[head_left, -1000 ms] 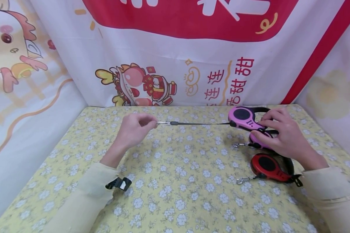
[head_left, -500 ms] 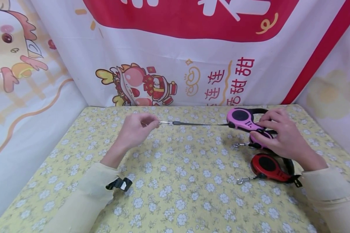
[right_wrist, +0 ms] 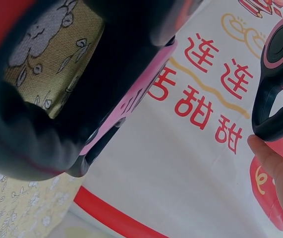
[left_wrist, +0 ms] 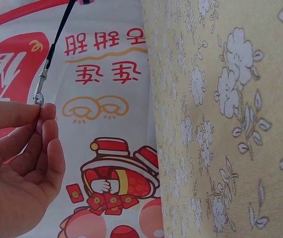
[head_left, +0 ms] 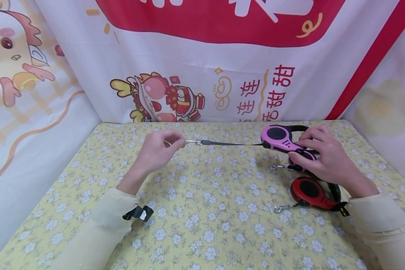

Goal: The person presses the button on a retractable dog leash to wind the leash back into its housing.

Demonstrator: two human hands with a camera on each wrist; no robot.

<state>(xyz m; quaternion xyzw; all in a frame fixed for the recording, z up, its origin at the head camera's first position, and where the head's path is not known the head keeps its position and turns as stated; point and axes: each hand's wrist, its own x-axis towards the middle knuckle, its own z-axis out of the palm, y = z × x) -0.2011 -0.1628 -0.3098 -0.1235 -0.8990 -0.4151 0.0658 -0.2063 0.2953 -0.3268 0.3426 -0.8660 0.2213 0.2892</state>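
In the head view my left hand (head_left: pixel 156 150) pinches the metal snap clip (head_left: pixel 193 141) of a pink retractable dog leash (head_left: pixel 275 135) between thumb and fingertips. The black strap (head_left: pixel 231 144) stretches from that clip across to the leash case. My right hand (head_left: pixel 330 159) grips this leash by its black handle, its loop (right_wrist: pixel 267 111) showing in the right wrist view. A second pink leash (head_left: pixel 298 162) sits just in front of the held one, partly hidden under the right hand. The left wrist view shows the clip (left_wrist: pixel 41 82) at my fingertips.
A red retractable leash (head_left: pixel 308 191) with a metal clip (head_left: pixel 283 208) lies at the right, near my right wrist. Yellow floral cloth (head_left: pixel 209 225) covers the table. A printed white and red curtain (head_left: pixel 189 56) hangs behind it.
The held pink leash has shifted slightly left, while my left hand and the clip have come slightly right, so the strap span is a little shorter. Both grips stay the same.
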